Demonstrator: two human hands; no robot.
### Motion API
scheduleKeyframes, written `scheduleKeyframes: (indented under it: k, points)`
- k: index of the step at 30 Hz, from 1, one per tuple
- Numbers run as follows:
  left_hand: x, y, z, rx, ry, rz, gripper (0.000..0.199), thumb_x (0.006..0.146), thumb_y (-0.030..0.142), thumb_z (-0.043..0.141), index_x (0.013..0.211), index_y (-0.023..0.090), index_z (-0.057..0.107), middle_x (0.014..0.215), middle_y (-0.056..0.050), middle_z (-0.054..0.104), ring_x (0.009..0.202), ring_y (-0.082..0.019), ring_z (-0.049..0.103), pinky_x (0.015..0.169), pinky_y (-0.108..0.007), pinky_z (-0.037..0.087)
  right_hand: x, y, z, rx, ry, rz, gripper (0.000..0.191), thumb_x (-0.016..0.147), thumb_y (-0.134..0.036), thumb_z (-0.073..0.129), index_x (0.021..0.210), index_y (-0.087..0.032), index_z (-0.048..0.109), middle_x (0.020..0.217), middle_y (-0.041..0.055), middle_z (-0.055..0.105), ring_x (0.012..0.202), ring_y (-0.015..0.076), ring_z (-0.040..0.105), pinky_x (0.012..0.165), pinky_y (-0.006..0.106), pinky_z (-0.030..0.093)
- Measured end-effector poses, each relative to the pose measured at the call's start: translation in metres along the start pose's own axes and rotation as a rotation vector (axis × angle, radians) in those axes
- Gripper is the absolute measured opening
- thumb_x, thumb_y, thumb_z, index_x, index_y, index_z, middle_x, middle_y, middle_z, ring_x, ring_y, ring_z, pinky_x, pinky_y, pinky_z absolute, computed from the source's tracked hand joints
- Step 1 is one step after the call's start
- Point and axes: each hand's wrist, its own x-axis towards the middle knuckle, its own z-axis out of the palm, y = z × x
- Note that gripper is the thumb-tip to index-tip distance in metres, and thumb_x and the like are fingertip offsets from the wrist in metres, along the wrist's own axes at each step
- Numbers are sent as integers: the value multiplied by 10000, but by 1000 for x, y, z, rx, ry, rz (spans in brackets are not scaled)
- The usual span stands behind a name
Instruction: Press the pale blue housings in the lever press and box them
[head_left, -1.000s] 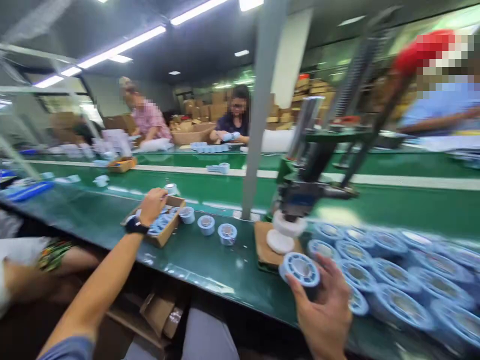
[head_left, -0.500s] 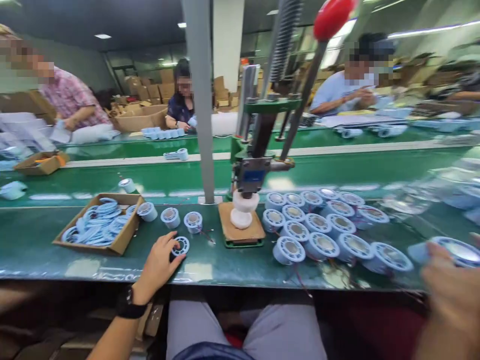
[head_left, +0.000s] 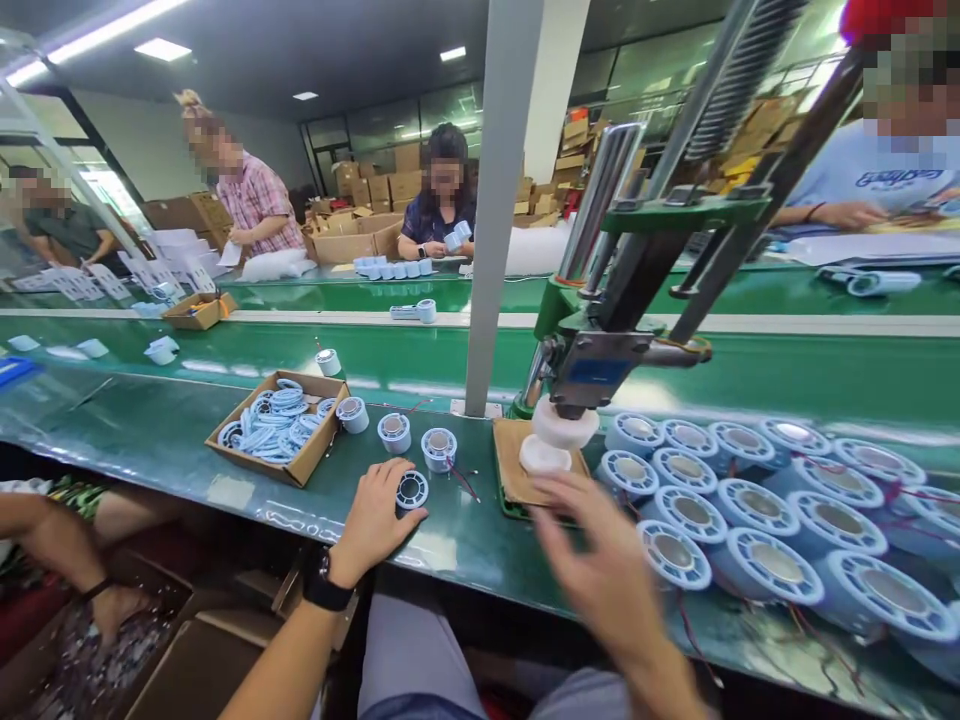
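Observation:
My left hand (head_left: pixel 381 515) rests on the green bench, thumb and fingers curled round a light-blue slotted ring (head_left: pixel 412 490) with a dark centre. Just behind it stand two light-blue round motor housings (head_left: pixel 439 450) with metal discs on top; the nearer one trails thin wires. My right hand (head_left: pixel 592 555) is blurred, its fingers stretched toward the front of the hand press (head_left: pixel 600 355), with nothing visible in them. Under the press head, a white round block (head_left: pixel 545 455) sits on a brown pad (head_left: pixel 517 460).
A cardboard box (head_left: pixel 315 465) of blue rings stands left of my left hand. Several rows of motor housings (head_left: pixel 757 505) fill the bench at right, wires hanging over its edge. A grey post (head_left: pixel 499 220) rises behind. Co-workers sit across the green belt (head_left: pixel 375 355); another person's arm (head_left: pixel 52 540) is at lower left.
My right hand has come from the housings at far right to the front of the press. My left hand stays at the ring. The view has turned left.

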Motion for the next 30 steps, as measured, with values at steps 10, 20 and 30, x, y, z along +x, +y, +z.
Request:
scheduleKeyframes:
  k: [10, 20, 30]
  points:
    - [-20, 3, -11, -412, 168, -264, 516, 837, 276, 652, 1325, 194, 505, 1202, -99, 677, 1064, -237, 659, 968, -423, 516, 7, -10, 79, 41, -455, 191, 450, 818, -118, 658, 1260, -201, 642, 1307, 109, 574, 1195, 230, 599, 1053, 382, 506]
    - [-9, 68, -16, -263, -67, 65, 686, 792, 167, 643, 1444, 237, 441, 1334, -86, 612, 1225, -280, 556, 1056, -478, 468, -61, -5, 67, 104, -141, 149, 651, 799, -90, 519, 1439, -187, 449, 1367, 93, 562, 1217, 194, 601, 1012, 321, 542]
    - [-19, 72, 8, -451, 96, -202, 721, 734, 154, 660, 1412, 229, 427, 1261, -102, 631, 1143, -272, 616, 1003, -437, 505, -60, -9, 68, -16, -99, 90, 656, 892, -173, 545, 1510, -196, 327, 1369, 122, 551, 1197, 210, 611, 948, 326, 571]
